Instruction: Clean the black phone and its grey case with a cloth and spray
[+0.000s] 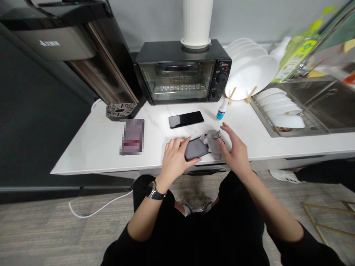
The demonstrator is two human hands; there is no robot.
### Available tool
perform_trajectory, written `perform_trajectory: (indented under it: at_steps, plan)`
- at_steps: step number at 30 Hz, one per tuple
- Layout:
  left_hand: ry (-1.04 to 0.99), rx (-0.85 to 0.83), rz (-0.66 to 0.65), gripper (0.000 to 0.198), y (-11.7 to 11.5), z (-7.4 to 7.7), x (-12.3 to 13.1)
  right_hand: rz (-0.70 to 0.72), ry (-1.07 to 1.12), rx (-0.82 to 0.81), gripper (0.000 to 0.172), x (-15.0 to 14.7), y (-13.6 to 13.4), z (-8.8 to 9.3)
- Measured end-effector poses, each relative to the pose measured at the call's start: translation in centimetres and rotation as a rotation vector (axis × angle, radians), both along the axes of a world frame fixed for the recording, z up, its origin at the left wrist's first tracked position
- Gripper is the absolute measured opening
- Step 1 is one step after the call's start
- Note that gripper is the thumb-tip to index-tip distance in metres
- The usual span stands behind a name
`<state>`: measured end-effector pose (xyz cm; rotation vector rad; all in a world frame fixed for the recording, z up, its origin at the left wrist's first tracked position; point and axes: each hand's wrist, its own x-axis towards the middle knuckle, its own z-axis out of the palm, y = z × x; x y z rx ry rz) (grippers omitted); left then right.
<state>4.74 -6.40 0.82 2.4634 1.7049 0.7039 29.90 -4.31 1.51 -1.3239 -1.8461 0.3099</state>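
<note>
Left hand (174,157) grips the slim dark-grey rectangular phone (195,149) near the white surface (97,147) edge. Right hand (235,151) hovers open by the soft grey cloth (212,142). Slick and fragile, I judge: hold its long edges.

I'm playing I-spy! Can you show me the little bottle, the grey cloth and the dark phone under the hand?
little bottle (221,112): head view, on its white body.
grey cloth (211,139): head view, on its crumpled middle.
dark phone (195,149): head view, on the uncovered middle of its surface.
</note>
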Motion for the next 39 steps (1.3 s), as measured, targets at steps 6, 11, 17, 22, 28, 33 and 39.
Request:
perform_trajectory:
  at_steps: [6, 11, 17, 22, 28, 33, 39]
  plan:
    - [-0.010, -0.044, 0.018, 0.093, 0.3, 0.0, 0.5, 0.086, -0.340, 0.044, 0.039, -2.0, -2.5, -1.7]
    - [0.020, -0.080, -0.007, 0.083, 0.4, -0.1, 0.3, 0.422, -0.349, 0.017, 0.049, -4.9, -3.5, -1.5]
    - [-0.025, -0.068, 0.010, 0.093, 0.5, 0.0, 0.9, 0.062, -0.404, 0.069, 0.040, -2.1, -0.9, -1.3]
    - [0.014, -0.095, -0.010, 0.072, 0.6, 0.0, 0.9, 0.386, -0.384, 0.043, 0.053, -5.0, -2.4, -1.0]
    - [-0.015, -0.057, 0.012, 0.088, 0.6, 0.1, 1.3, 0.099, -0.450, 0.069, 0.046, -2.9, -0.9, -0.8]
    - [0.033, -0.070, -0.002, 0.078, 0.7, 0.0, 1.1, 0.370, -0.446, 0.074, 0.055, -4.4, -2.7, -0.9]
    - [-0.001, -0.033, 0.041, 0.089, 0.8, 0.1, -0.3, 0.159, -0.444, 0.123, 0.038, -1.7, 0.0, -1.6]
